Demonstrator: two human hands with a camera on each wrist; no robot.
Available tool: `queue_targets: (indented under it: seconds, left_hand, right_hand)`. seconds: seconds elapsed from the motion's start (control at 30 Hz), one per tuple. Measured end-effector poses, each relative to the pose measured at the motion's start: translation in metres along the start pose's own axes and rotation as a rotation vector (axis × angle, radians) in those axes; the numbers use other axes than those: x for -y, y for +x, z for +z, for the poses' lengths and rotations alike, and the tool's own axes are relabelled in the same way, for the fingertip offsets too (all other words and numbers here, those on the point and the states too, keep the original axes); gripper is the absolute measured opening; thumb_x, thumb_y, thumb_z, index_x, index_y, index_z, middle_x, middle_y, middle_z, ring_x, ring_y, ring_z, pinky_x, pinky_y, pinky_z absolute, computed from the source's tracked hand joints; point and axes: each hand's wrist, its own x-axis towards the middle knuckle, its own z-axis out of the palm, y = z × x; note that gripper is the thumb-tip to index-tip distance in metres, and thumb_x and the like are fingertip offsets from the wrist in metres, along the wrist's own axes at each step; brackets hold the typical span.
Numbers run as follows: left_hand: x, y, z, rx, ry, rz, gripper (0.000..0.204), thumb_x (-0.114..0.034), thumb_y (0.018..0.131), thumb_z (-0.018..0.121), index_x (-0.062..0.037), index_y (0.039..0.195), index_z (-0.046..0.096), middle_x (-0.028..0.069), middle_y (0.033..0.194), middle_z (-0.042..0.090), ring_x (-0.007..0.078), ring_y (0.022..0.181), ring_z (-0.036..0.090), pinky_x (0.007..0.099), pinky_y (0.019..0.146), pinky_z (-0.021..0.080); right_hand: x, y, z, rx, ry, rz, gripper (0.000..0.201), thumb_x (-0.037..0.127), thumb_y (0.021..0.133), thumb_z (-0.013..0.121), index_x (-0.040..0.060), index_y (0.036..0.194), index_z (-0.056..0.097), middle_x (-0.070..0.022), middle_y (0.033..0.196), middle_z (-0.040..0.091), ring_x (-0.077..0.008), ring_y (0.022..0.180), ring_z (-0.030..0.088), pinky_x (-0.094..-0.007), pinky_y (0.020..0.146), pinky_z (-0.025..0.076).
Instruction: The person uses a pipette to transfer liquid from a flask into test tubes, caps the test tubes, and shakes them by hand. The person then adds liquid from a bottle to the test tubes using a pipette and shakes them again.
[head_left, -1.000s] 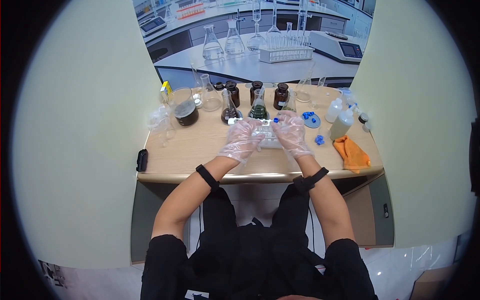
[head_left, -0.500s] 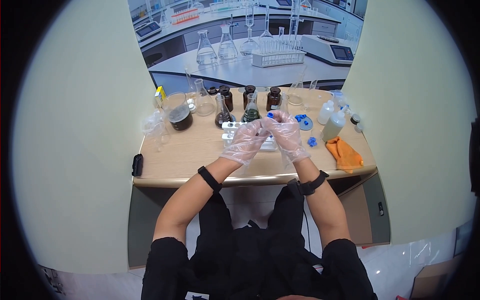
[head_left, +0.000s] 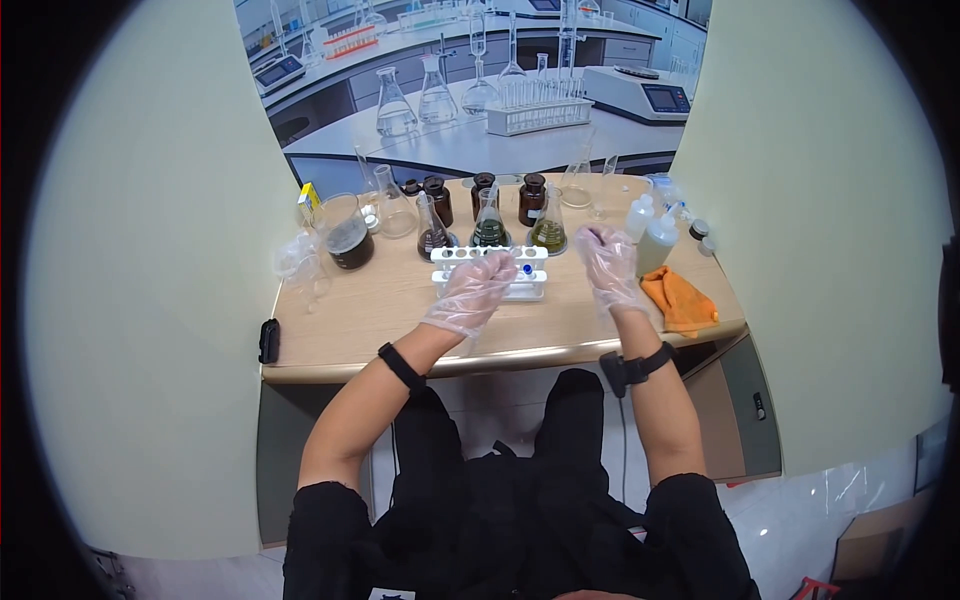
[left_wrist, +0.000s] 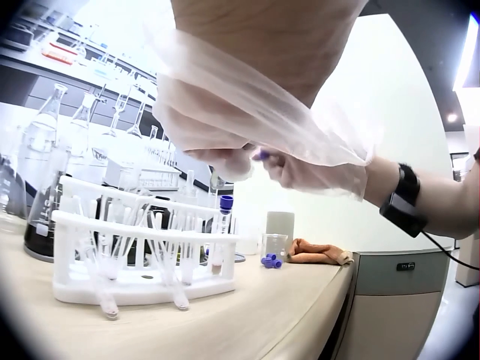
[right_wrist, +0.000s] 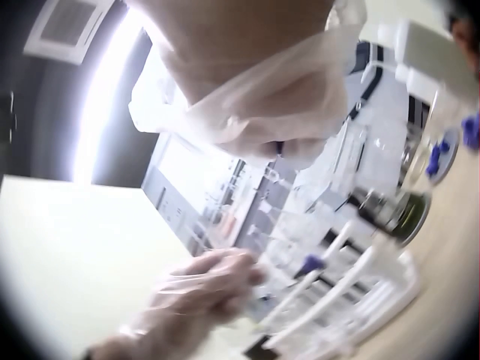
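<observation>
My gloved left hand (head_left: 478, 292) hovers over the middle of a white test tube rack (head_left: 443, 282), its fingers drawn together; I cannot tell whether they hold anything. Glass tubes stand and lean in the rack, and at its right end one tube wears a blue cap (left_wrist: 226, 202). Apart from it, my gloved right hand (head_left: 608, 262) is raised to the right of the rack. A small blue cap (left_wrist: 261, 155) is pinched at its fingertips. In the head view this hand covers the spot of the loose blue caps (left_wrist: 271, 261), which the left wrist view shows on the table.
Behind the rack stand flasks of dark, green and olive liquid (head_left: 548, 236), then brown bottles (head_left: 532, 200). A beaker of dark liquid (head_left: 350, 245) is at the left. Squeeze bottles (head_left: 656, 245) and an orange cloth (head_left: 680, 300) lie to the right, near the table's front edge (head_left: 500, 358).
My hands, close together over the rack half a second ago, are now apart. The right hand has gone right with the blue cap, uncovering the rack's right end and the olive flask.
</observation>
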Motion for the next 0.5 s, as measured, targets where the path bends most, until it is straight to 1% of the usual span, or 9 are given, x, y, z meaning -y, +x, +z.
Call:
queue_targets:
  seconds: [0.03, 0.1, 0.13, 0.2, 0.3, 0.33, 0.37, 0.43, 0.5]
  left_hand:
    - [0.006, -0.003, -0.003, -0.040, -0.039, -0.010, 0.022, -0.023, 0.105, 0.065, -0.0018, 0.109, 0.069, 0.0049, 0.084, 0.066, 0.0145, 0.078, 0.061, 0.0333, 0.071, 0.050]
    - [0.013, -0.007, -0.011, -0.079, -0.080, -0.020, 0.022, -0.023, 0.105, 0.065, -0.0015, 0.109, 0.069, 0.0044, 0.083, 0.065, 0.0137, 0.076, 0.059, 0.0332, 0.070, 0.050]
    - [0.014, -0.007, -0.017, -0.087, -0.121, -0.042, 0.023, -0.024, 0.104, 0.066, -0.0019, 0.109, 0.069, 0.0042, 0.082, 0.064, 0.0132, 0.074, 0.057, 0.0333, 0.069, 0.050]
    - [0.012, -0.010, -0.027, -0.094, -0.160, -0.068, 0.024, -0.025, 0.104, 0.067, -0.0022, 0.110, 0.070, 0.0040, 0.082, 0.063, 0.0128, 0.073, 0.056, 0.0333, 0.068, 0.050]
    - [-0.001, -0.013, -0.042, -0.068, -0.191, -0.171, 0.027, -0.028, 0.104, 0.068, -0.0022, 0.110, 0.070, 0.0046, 0.082, 0.063, 0.0125, 0.075, 0.055, 0.0331, 0.069, 0.049]
    - [-0.008, -0.014, -0.047, -0.074, -0.157, -0.193, 0.026, -0.027, 0.103, 0.068, -0.0024, 0.111, 0.070, 0.0065, 0.083, 0.065, 0.0149, 0.075, 0.058, 0.0341, 0.069, 0.050]
    - [-0.012, -0.015, -0.050, -0.079, -0.124, -0.215, 0.024, -0.025, 0.103, 0.067, -0.0025, 0.112, 0.070, 0.0083, 0.084, 0.067, 0.0174, 0.075, 0.061, 0.0351, 0.069, 0.051]
    - [-0.009, -0.015, -0.050, -0.093, -0.097, -0.204, 0.024, -0.025, 0.103, 0.068, -0.0029, 0.113, 0.071, 0.0076, 0.084, 0.067, 0.0161, 0.075, 0.061, 0.0347, 0.068, 0.050]
    - [-0.005, -0.015, -0.049, -0.108, -0.069, -0.189, 0.024, -0.025, 0.103, 0.068, -0.0032, 0.113, 0.071, 0.0070, 0.084, 0.067, 0.0149, 0.074, 0.060, 0.0342, 0.067, 0.050]
  right_hand:
    - [-0.015, -0.002, -0.008, -0.001, -0.001, 0.003, 0.024, 0.027, 0.095, 0.070, 0.0035, 0.096, 0.076, -0.0157, 0.091, 0.074, -0.0298, 0.086, 0.071, -0.0407, 0.080, 0.055]
    - [-0.041, -0.005, -0.020, 0.051, -0.304, 0.120, 0.023, 0.026, 0.092, 0.067, 0.0057, 0.092, 0.078, -0.0210, 0.094, 0.073, -0.0394, 0.089, 0.069, -0.0490, 0.083, 0.053]
    - [-0.053, -0.006, -0.023, 0.052, -0.304, 0.119, 0.023, 0.026, 0.092, 0.067, 0.0057, 0.092, 0.078, -0.0210, 0.094, 0.073, -0.0394, 0.089, 0.069, -0.0490, 0.083, 0.053]
    - [-0.065, -0.011, -0.026, 0.077, -0.630, 0.044, 0.022, 0.025, 0.091, 0.067, 0.0062, 0.088, 0.078, -0.0187, 0.091, 0.072, -0.0369, 0.085, 0.068, -0.0490, 0.082, 0.053]
    - [-0.068, -0.016, -0.028, 0.098, -0.758, 0.052, 0.022, 0.026, 0.091, 0.069, 0.0066, 0.088, 0.078, -0.0186, 0.091, 0.071, -0.0361, 0.083, 0.066, -0.0495, 0.083, 0.052]
    - [-0.066, -0.015, -0.027, 0.099, -0.755, 0.053, 0.022, 0.026, 0.091, 0.069, 0.0066, 0.088, 0.078, -0.0186, 0.091, 0.071, -0.0361, 0.083, 0.066, -0.0495, 0.083, 0.052]
    - [-0.059, -0.014, -0.027, 0.051, -0.692, -0.030, 0.020, 0.024, 0.091, 0.068, 0.0069, 0.090, 0.078, -0.0188, 0.095, 0.071, -0.0355, 0.088, 0.067, -0.0496, 0.087, 0.052]
    - [-0.049, -0.017, -0.015, 0.009, -0.627, -0.111, 0.019, 0.023, 0.092, 0.067, 0.0072, 0.092, 0.079, -0.0189, 0.099, 0.072, -0.0350, 0.093, 0.068, -0.0498, 0.090, 0.052]
    - [-0.031, -0.024, 0.005, 0.076, -0.168, -0.120, 0.021, 0.020, 0.094, 0.064, 0.0072, 0.104, 0.078, -0.0192, 0.109, 0.073, -0.0358, 0.104, 0.068, -0.0504, 0.096, 0.051]
